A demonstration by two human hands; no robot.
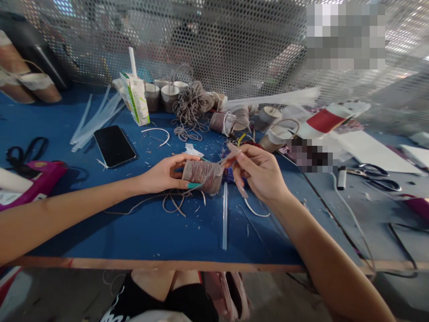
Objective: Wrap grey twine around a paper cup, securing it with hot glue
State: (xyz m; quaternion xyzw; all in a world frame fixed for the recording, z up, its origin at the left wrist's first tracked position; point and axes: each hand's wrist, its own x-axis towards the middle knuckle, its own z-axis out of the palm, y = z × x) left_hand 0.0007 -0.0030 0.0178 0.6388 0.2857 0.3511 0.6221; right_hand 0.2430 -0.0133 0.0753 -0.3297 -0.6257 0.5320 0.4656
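A small cylinder wrapped in grey-brown cord (207,177) lies on its side in the grip of my left hand (167,173), whose fingers hold its left end. At its right end, my right hand (258,172) pinches a strand of the cord between thumb and fingers. Loose cord (174,205) trails on the blue table under and left of the cylinder. A clear glue stick (225,219) lies just below my right hand, and a curved white strip (256,213) is beside it. What lies behind my right fingers is partly hidden.
Behind stand a drink carton (136,100), a tangle of cord (194,103) and several cups. A phone (114,146) and a magenta glue gun (43,181) lie left. Scissors (382,176) lie right. The table's front edge (150,264) is near me; a perforated metal screen (214,49) rises behind.
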